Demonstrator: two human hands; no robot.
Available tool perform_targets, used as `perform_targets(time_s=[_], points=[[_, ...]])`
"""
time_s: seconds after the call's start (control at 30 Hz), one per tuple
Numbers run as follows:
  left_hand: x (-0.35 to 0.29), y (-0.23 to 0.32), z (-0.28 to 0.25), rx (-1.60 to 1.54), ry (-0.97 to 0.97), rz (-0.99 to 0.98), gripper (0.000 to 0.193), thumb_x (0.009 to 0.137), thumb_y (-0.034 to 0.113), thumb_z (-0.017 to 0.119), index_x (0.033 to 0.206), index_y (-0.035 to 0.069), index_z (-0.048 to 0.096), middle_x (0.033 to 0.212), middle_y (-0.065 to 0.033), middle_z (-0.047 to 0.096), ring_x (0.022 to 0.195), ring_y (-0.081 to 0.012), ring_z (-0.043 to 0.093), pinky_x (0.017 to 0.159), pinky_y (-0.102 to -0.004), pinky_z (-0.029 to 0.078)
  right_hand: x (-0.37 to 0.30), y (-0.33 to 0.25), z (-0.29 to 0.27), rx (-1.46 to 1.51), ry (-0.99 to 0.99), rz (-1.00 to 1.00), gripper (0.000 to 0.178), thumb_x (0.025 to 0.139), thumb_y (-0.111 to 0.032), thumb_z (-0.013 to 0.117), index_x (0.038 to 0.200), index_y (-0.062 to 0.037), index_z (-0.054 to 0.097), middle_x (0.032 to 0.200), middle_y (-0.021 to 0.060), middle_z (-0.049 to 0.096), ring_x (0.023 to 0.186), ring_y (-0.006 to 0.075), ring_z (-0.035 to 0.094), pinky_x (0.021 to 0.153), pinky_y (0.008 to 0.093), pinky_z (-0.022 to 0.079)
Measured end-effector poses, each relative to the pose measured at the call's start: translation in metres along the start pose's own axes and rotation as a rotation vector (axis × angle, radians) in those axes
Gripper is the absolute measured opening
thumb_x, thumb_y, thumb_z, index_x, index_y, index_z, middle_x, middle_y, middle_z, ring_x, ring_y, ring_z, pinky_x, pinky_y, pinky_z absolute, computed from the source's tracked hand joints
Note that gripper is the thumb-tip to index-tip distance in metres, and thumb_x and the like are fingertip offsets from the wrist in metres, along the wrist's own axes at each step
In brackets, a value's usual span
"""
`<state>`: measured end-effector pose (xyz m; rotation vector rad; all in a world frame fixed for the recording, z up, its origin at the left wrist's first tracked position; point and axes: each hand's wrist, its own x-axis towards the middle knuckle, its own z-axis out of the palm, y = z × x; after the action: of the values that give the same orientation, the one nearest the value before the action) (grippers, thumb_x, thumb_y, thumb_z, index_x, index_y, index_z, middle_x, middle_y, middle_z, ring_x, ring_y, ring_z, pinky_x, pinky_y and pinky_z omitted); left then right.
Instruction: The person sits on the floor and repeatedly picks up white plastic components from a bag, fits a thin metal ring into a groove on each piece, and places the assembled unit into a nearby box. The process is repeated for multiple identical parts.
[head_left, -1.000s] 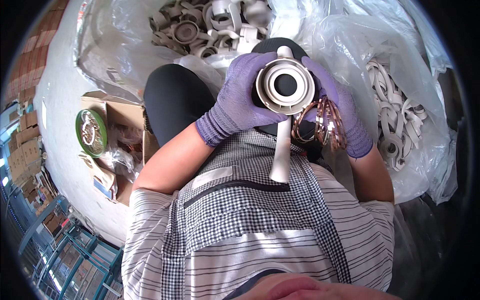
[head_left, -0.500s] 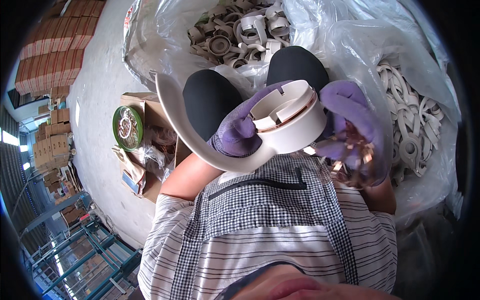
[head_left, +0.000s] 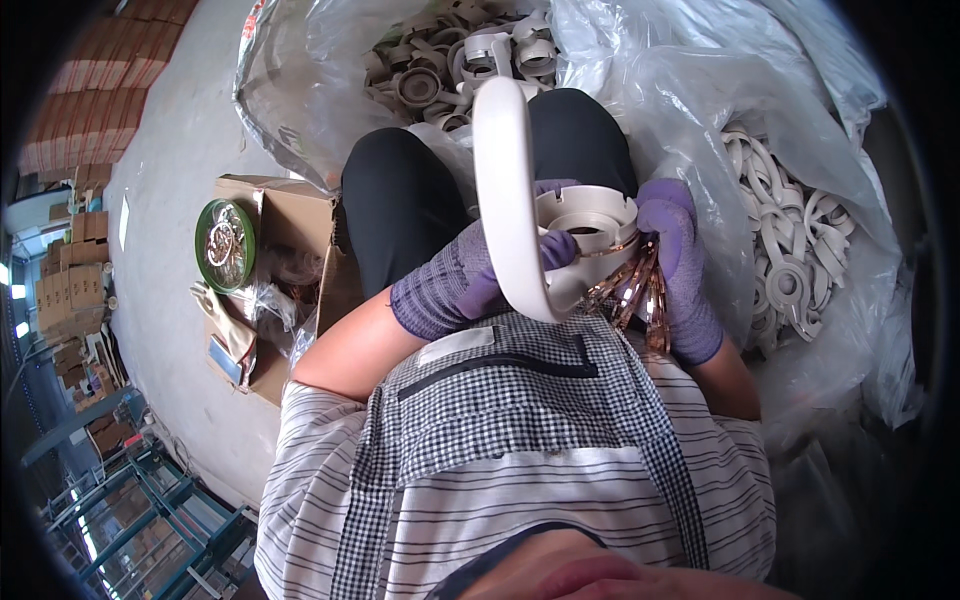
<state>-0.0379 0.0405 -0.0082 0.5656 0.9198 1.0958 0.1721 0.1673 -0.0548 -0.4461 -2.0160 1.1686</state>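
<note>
Over our lap, our left hand (head_left: 470,285) grips a cream plastic fitting (head_left: 560,225), a notched round collar on a long curved handle; our right hand (head_left: 680,265) clutches copper-coloured rings (head_left: 630,290) beside it.

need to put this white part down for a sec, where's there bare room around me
The bare grey floor on your left, between the stacked cartons and the open cardboard box, is free. Ahead and right are crowded: both clear bags hold piled white parts. Your left hand and right hand fill your lap.
</note>
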Motion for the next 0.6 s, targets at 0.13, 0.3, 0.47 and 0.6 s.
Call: perform_targets(time_s=[0.13, 0.3, 0.47, 0.6], points=[[0.012, -0.017, -0.002, 0.054, -0.045, 0.11, 0.073, 0.097, 0.031, 0.074, 0.153, 0.001, 0.039, 0.132, -0.0131, 0.062, 0.111, -0.0171, 0.065, 0.096, -0.0325, 0.056, 0.001, 0.003, -0.001, -0.034, 0.052, -0.14, 0.03, 0.082, -0.008, 0.066, 0.107, -0.0035, 0.052, 0.105, 0.0137, 0.053, 0.097, 0.0272, 0.056, 0.089, 0.0345, 0.049], [0.022, -0.012, -0.006, -0.155, -0.167, 0.059, 0.088, 0.1, 0.043, 0.064, 0.162, -0.001, 0.02, 0.143, -0.0132, 0.052, 0.118, -0.0234, 0.061, 0.107, -0.0402, 0.048, -0.013, 0.001, -0.041, 0.431, 0.15, 0.215, 0.031, 0.086, -0.012, 0.062, 0.113, -0.0035, 0.051, 0.108, 0.0134, 0.054, 0.099, 0.0263, 0.057, 0.091, 0.035, 0.049], [0.048, -0.013, 0.01, 0.67, -0.086, 0.542, 0.098, 0.081, 0.021, 0.088, 0.16, 0.003, 0.032, 0.146, -0.0106, 0.048, 0.132, -0.0217, 0.05, 0.115, -0.0368, 0.04, -0.014, 0.017, -0.058, 1.063, 0.206, 0.467, 0.032, 0.089, -0.016, 0.059, 0.118, -0.0034, 0.05, 0.112, 0.0131, 0.055, 0.102, 0.0255, 0.058, 0.093, 0.0355, 0.05], [0.054, -0.001, 0.035, 0.838, 0.029, 0.803, 0.084, 0.079, 0.023, 0.089, 0.148, 0.001, 0.048, 0.138, -0.0155, 0.055, 0.124, -0.0277, 0.057, 0.109, -0.0394, 0.046, -0.021, 0.021, -0.04, 1.367, 0.178, 0.574, 0.034, 0.093, -0.019, 0.056, 0.122, -0.0034, 0.05, 0.114, 0.0129, 0.056, 0.104, 0.0248, 0.059, 0.095, 0.0359, 0.05]])
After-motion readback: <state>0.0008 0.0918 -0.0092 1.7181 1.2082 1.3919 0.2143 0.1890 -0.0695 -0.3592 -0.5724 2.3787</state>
